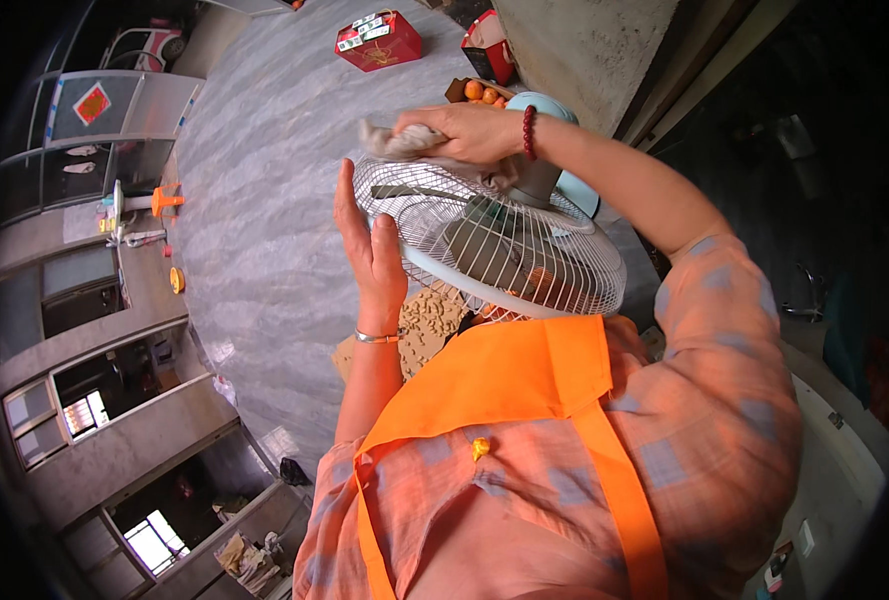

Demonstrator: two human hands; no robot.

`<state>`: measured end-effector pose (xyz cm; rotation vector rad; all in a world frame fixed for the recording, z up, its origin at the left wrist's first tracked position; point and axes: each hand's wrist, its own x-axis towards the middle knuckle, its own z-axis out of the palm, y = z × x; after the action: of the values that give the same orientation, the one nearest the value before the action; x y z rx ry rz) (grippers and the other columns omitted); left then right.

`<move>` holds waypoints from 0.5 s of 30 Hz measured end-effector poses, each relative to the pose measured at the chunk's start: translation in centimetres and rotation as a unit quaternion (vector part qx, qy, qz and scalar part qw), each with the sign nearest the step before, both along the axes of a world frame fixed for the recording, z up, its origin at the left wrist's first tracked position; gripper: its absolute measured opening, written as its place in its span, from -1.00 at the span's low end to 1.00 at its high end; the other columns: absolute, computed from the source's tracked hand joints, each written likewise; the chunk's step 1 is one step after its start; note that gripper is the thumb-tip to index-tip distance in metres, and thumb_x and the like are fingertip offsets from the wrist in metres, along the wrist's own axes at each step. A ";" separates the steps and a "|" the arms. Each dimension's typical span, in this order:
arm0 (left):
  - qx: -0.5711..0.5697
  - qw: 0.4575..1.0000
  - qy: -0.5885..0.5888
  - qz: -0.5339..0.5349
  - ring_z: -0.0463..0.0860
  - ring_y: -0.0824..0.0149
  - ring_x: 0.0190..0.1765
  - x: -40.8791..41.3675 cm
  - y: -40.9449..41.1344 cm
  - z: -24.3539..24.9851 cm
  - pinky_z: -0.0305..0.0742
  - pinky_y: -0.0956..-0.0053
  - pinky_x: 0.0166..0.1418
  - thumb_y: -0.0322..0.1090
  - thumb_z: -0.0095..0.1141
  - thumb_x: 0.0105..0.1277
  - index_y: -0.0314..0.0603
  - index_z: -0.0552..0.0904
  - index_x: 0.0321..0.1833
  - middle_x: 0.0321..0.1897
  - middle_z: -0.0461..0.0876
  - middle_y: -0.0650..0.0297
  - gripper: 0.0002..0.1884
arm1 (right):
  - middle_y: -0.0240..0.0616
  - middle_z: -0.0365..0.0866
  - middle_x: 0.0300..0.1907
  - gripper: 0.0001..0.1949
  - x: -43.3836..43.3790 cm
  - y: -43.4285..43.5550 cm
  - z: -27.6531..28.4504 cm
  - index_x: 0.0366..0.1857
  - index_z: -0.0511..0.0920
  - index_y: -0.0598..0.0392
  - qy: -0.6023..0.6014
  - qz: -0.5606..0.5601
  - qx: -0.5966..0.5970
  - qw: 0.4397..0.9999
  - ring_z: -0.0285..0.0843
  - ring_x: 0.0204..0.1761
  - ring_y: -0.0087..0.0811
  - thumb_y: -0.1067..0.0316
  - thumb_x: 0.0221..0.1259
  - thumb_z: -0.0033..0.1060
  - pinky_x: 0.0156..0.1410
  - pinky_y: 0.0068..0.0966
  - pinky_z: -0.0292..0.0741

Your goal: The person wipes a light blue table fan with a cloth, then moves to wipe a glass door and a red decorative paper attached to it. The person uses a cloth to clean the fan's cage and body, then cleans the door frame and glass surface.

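An electric fan with a round white wire guard (519,247), a pale blue rim and a pale blue motor housing (542,106) is tilted in front of my chest. My left hand (373,251), with a silver bracelet at its wrist, holds the guard's left edge, its fingers straight and the rim between thumb and fingers. Above the guard, my right hand (463,131) grips a crumpled greyish cloth (407,141) that lies against the wires at the back. Red beads circle the right wrist. Dark blades show through the guard. The fan's base is hidden.
Beyond the fan are a red gift box (388,49), a red and black bag (489,49) and a carton of orange fruit (482,91). A board of small tan pieces (429,322) lies below the fan. Along the left wall are an orange stool (166,201) and a yellow bowl (177,280).
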<state>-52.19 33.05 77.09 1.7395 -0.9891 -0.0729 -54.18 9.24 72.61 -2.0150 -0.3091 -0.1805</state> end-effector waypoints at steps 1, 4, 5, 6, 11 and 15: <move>0.004 1.000 -0.001 0.002 0.10 0.05 0.66 0.0 0.3 0.0 -0.04 0.15 0.69 -0.21 -0.08 0.51 -0.37 0.17 0.62 0.62 0.14 -0.04 -0.32 | -0.10 0.71 0.03 -0.57 -0.3 -0.3 0.9 0.23 0.52 -0.13 0.008 0.001 -0.070 0.997 0.65 0.13 -0.05 0.33 0.27 0.29 0.14 -0.21 0.56; 0.016 1.000 -0.010 -0.006 0.11 0.05 0.66 0.3 0.4 0.4 -0.04 0.17 0.68 -0.20 -0.06 0.50 -0.37 0.17 0.62 0.62 0.15 -0.04 -0.32 | -0.21 0.69 0.08 -0.63 -0.5 -3.2 3.0 0.19 0.53 -0.14 0.113 0.002 -0.355 0.928 0.66 0.13 -0.14 0.31 0.30 0.27 0.10 -0.22 0.56; 0.022 1.000 -0.016 -0.011 0.11 0.06 0.66 0.4 0.2 0.5 -0.04 0.17 0.68 -0.20 -0.06 0.50 -0.37 0.17 0.62 0.62 0.15 -0.04 -0.31 | -0.26 0.67 0.10 -0.65 -0.2 -4.0 3.4 0.17 0.53 -0.14 0.136 0.012 -0.422 0.896 0.65 0.12 -0.17 0.27 0.32 0.28 0.08 -0.24 0.57; 0.029 0.999 -0.019 -0.009 0.11 0.06 0.66 0.3 0.3 0.5 -0.04 0.18 0.68 -0.20 -0.05 0.50 -0.37 0.17 0.62 0.62 0.15 -0.03 -0.31 | -0.26 0.69 0.04 -0.66 0.1 -3.5 5.0 0.15 0.55 -0.09 0.141 -0.037 -0.423 0.894 0.67 0.07 -0.28 0.33 0.30 0.28 0.09 -0.32 0.57; -0.006 1.000 0.010 0.004 0.11 0.05 0.66 0.1 -0.1 -0.1 -0.03 0.18 0.68 -0.17 -0.03 0.50 -0.40 0.15 0.62 0.63 0.15 -0.05 -0.28 | -0.27 0.66 -0.07 -0.66 0.2 -0.5 6.1 0.14 0.53 0.03 0.002 0.101 0.097 0.990 0.62 0.00 -0.47 0.45 0.28 0.24 0.10 -0.51 0.54; 0.001 1.000 -0.011 0.014 0.11 0.04 0.66 -0.2 -0.4 0.0 -0.03 0.18 0.68 -0.13 -0.03 0.52 -0.41 0.14 0.63 0.63 0.13 -0.07 -0.27 | -0.25 0.58 -0.06 -0.63 -3.3 1.0 6.1 0.16 0.52 0.00 0.038 0.050 0.037 0.997 0.59 0.02 -0.44 0.46 0.26 0.18 0.12 -0.44 0.52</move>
<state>-52.43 32.70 77.13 1.7588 -0.9815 -0.0370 -57.49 10.25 78.74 -1.9226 -0.3495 -0.0509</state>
